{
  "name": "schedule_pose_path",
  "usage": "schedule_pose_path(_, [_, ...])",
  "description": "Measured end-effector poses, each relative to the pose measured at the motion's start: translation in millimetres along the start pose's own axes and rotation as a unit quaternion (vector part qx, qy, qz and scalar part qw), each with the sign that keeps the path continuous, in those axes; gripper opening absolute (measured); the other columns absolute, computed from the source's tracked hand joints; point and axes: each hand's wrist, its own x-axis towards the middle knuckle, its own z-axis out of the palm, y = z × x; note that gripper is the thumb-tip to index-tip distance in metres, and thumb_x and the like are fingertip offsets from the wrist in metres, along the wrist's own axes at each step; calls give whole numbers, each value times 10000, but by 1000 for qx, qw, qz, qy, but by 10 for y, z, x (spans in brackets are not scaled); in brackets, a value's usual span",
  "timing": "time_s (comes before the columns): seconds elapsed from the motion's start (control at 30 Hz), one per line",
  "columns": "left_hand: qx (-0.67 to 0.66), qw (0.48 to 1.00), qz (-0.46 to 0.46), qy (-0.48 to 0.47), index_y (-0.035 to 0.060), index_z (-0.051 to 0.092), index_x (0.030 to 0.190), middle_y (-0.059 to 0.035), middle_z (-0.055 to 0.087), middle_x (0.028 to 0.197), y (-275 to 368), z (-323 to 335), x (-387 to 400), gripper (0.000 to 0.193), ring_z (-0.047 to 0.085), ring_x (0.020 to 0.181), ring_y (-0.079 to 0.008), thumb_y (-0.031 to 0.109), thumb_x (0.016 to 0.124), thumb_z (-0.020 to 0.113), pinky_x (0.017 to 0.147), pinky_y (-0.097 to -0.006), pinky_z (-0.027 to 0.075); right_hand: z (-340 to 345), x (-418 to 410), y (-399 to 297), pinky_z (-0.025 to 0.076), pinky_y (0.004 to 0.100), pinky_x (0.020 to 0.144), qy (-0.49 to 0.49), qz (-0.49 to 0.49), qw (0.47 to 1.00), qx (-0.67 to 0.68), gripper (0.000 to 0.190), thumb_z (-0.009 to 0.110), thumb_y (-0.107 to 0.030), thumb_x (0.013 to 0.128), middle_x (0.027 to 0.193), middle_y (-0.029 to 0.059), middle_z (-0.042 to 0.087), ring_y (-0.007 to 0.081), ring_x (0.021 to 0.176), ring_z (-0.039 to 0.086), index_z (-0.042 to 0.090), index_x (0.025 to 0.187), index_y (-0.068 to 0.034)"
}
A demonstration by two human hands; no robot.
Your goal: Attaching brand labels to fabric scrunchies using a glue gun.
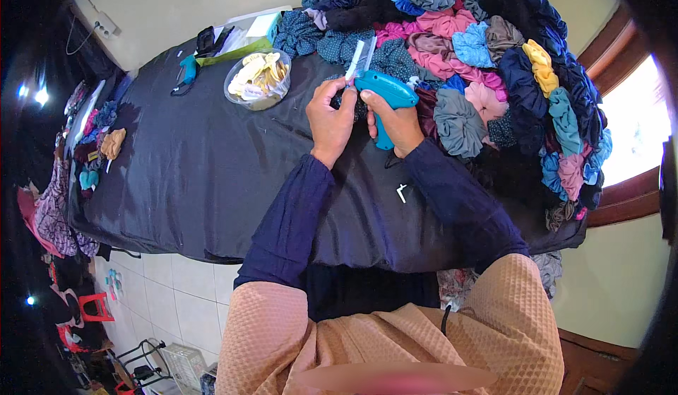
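Observation:
My right hand [398,122] is wrapped around the handle of a teal tagging gun [389,88], with a strip of clear plastic fasteners [365,56] standing up from it. My left hand [333,117] pinches a small pale item at the gun's front end; which part it is cannot be told. Dark patterned scrunchies [392,58] lie just behind both hands. Left of them stands a round clear tub [258,79] filled with cream and yellow tags. A small white angled piece [402,193] rests on the black cloth below my right hand.
A large heap of fabric scrunchies [461,93] covers the table's right side. Another teal tool [186,70] lies at the back left, beside a green-edged box [235,50]. More scrunchies [98,135] sit at the left end of the black table cover [212,172].

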Motion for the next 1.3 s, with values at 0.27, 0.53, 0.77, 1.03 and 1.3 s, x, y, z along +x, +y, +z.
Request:
schedule_pose_path(0.27, [14,999,20,23,-24,678,945,-126,679,936,23,11,-12,188,647,881,-229,117,820,668,802,-318,490,27,-15,20,478,267,490,-8,-55,997,60,212,657,-201,885,733,35,603,119,574,585,650,1015,-34])
schedule_pose_path(0.53, [66,996,37,35,-13,683,935,-130,681,905,15,-12,2,170,662,828,-247,112,822,665,757,-328,504,14,-16,15,527,283,526,-5,-18,998,56,224,671,-215,877,746,38,604,127,594,601,649,1005,-33])
schedule_pose_path(0.77, [74,994,73,39,-15,692,926,-133,686,881,-34,-35,17,162,664,815,-244,114,835,654,742,-324,504,24,-17,10,528,286,518,-6,-24,998,58,239,687,-223,864,726,40,604,134,589,608,646,995,-27])
schedule_pose_path(1.03, [15,989,-62,136,-36,700,933,-53,693,784,-81,-193,148,177,607,688,-78,114,865,635,646,-243,486,15,7,18,525,294,511,1,-16,996,89,232,675,-219,869,703,68,613,157,554,618,626,983,-22])
schedule_pose_path(1.3, [-54,979,-96,171,-41,702,942,-3,667,766,-151,-205,170,187,568,689,-50,109,862,625,636,-222,465,-54,53,-21,537,339,569,49,-8,981,189,288,606,-315,899,709,106,603,214,595,634,536,852,-39])
